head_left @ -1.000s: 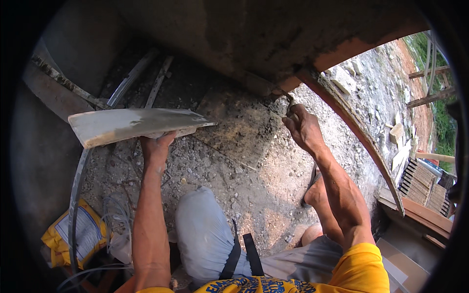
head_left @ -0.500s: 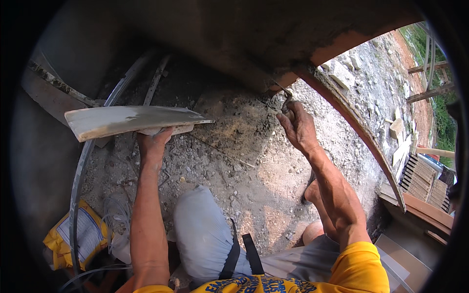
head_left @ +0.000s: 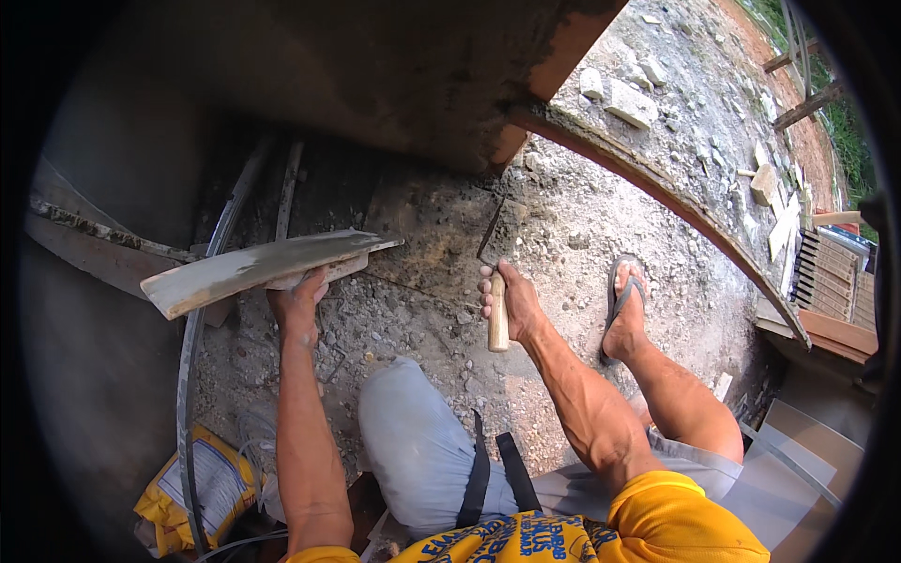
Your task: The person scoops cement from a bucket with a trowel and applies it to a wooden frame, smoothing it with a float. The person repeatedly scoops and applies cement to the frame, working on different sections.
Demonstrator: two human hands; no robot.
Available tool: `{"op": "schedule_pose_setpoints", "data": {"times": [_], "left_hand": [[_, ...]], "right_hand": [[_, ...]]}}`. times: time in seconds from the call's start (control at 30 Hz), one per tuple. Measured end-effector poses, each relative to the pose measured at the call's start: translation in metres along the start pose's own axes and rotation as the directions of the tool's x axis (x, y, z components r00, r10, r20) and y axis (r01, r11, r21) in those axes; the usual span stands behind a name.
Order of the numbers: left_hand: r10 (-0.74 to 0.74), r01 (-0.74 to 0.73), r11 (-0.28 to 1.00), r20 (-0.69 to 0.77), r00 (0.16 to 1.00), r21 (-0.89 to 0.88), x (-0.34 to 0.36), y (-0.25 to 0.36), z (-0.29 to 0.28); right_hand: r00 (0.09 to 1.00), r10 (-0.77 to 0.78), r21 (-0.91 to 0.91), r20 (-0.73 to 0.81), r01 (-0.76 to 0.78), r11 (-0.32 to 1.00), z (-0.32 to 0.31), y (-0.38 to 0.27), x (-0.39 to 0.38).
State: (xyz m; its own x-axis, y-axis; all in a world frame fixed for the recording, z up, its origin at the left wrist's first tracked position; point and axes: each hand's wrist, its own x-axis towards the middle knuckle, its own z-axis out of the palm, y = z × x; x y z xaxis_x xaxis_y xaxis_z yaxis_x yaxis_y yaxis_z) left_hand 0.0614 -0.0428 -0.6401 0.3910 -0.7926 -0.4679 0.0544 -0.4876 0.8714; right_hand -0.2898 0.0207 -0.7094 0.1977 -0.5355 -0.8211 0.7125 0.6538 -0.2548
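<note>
My left hand (head_left: 298, 308) is closed on the underside grip of a long plastering float (head_left: 258, 267), whose broad face is turned up and streaked with grey, damp-looking mortar. My right hand (head_left: 516, 305) wraps round the wooden handle (head_left: 498, 324) of a trowel, handle end toward me. The trowel's dark blade (head_left: 493, 230) points away, over a flat board (head_left: 422, 225) on the ground that is smeared with mortar crumbs. Just beyond the blade is the lower corner of a dark plastered surface (head_left: 404, 103); whether the blade touches the board I cannot tell.
A long wooden strip (head_left: 657, 192) runs from that corner to the right. Metal lengths (head_left: 192, 375) stand at left near a yellow bag (head_left: 202, 488). Gravel (head_left: 582, 235) covers the ground; my sandalled foot (head_left: 624, 305) rests on it. Stacked pieces (head_left: 826, 272) lie far right.
My right hand has come down and left from the plastered edge, so the trowel's handle now shows. The float sits slightly lower and more tilted. The view has shifted, and my foot shows fully.
</note>
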Motion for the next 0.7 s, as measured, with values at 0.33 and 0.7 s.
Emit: {"op": "schedule_pose_setpoints", "data": {"times": [0.33, 0.7], "left_hand": [[0.011, -0.011, 1.0, -0.014, 1.0, 0.005, 0.0, -0.007, 0.0], [-0.005, 0.006, 1.0, 0.036, 0.999, -0.014, 0.001, -0.004, -0.004]], "right_hand": [[0.991, 0.039, -0.036, 0.125, -0.035, 0.999, 0.021, -0.034, 0.018], [0.983, -0.005, -0.104, 0.185, 0.025, 0.994, 0.049, -0.066, -0.018]]}}
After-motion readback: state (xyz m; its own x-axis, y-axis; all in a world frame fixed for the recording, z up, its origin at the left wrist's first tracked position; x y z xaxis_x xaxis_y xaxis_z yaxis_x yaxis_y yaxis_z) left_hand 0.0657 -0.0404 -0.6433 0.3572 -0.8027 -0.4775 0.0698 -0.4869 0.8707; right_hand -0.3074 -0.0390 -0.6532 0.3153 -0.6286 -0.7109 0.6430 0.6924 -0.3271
